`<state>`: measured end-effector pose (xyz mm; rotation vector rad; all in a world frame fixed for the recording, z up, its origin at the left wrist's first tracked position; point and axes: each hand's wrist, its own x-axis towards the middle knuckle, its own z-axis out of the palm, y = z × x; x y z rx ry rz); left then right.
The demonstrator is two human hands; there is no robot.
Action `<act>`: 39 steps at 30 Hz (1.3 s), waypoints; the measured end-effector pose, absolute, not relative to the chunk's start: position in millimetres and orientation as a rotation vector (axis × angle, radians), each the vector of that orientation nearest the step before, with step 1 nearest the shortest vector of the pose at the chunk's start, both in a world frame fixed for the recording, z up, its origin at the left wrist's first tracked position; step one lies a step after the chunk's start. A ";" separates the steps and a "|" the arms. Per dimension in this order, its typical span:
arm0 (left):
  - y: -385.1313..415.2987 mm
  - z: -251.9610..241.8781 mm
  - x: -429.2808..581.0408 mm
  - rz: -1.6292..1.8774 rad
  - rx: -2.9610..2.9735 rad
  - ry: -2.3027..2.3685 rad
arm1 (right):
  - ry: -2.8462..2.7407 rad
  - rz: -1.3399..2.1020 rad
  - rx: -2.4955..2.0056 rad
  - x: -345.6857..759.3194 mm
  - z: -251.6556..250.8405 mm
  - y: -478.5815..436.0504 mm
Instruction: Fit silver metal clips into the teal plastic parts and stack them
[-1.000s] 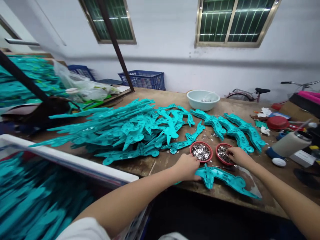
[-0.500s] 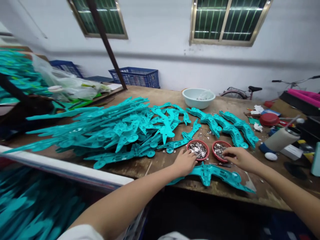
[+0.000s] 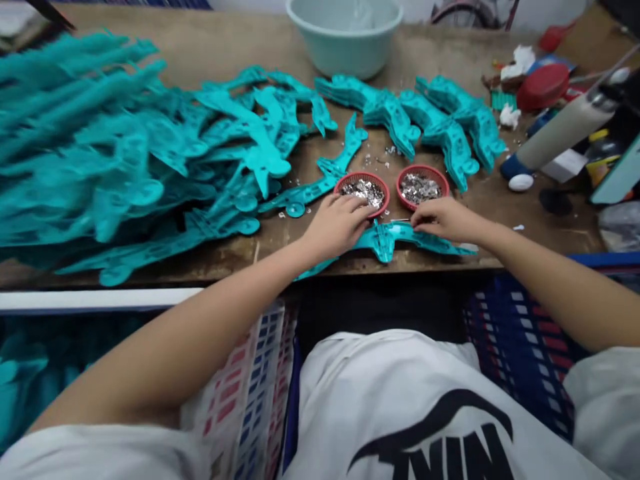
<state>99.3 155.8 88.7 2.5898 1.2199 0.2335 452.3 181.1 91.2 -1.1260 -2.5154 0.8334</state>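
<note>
Left hand – half-curled, fingertips at a red mesh basket of silver metal bits. Right hand – fingers spread low on a teal moulded plastic piece, lying between the hands at the edge of the wooden bench; grip unclear for both. Second red basket at 1 o'clock; teal pile at 9 o'clock; pale plastic bowl at 12 o'clock.

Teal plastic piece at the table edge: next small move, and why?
Probably dip the right hand into the red basket of silver metal bits beyond it, with the left hand steadying the teal plastic piece: both hands are on that piece.
</note>
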 end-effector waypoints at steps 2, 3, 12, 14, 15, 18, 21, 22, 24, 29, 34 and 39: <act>148.1 87.9 102.3 0.304 2.665 1.030 | -2.562 0.806 -1.105 450.0 88.7 178.0; 143.4 88.2 103.9 0.289 2.689 0.942 | -2.579 0.786 -1.094 448.3 87.6 176.4; 130.2 98.4 104.3 -0.077 2.834 0.959 | -2.731 0.597 -1.012 465.9 88.6 194.3; 131.7 103.1 105.8 -0.108 2.855 0.990 | -2.769 0.658 -0.950 476.3 91.2 200.1; 132.0 105.6 107.2 -0.126 2.856 1.007 | -2.778 0.689 -0.924 480.3 92.0 201.9; 131.8 111.7 111.3 -0.170 2.830 1.072 | -2.758 0.764 -0.908 486.4 92.1 203.8; 132.6 112.3 110.5 -0.165 2.805 1.121 | -2.752 0.797 -0.912 487.6 90.2 204.1; 133.4 111.0 108.9 -0.146 2.798 1.128 | -2.757 0.801 -0.911 487.9 89.7 204.3; 135.7 106.4 104.1 -0.087 2.777 1.137 | -2.767 0.804 -0.903 488.7 89.1 204.9; 147.4 87.6 91.9 0.048 2.645 1.260 | -2.826 0.779 -0.907 487.9 88.4 205.3; 163.5 70.2 86.8 0.018 2.482 1.411 | -2.894 0.686 -0.928 483.2 89.6 201.9; 169.5 63.1 88.4 0.097 2.424 1.412 | -2.890 0.721 -1.012 480.3 94.0 193.2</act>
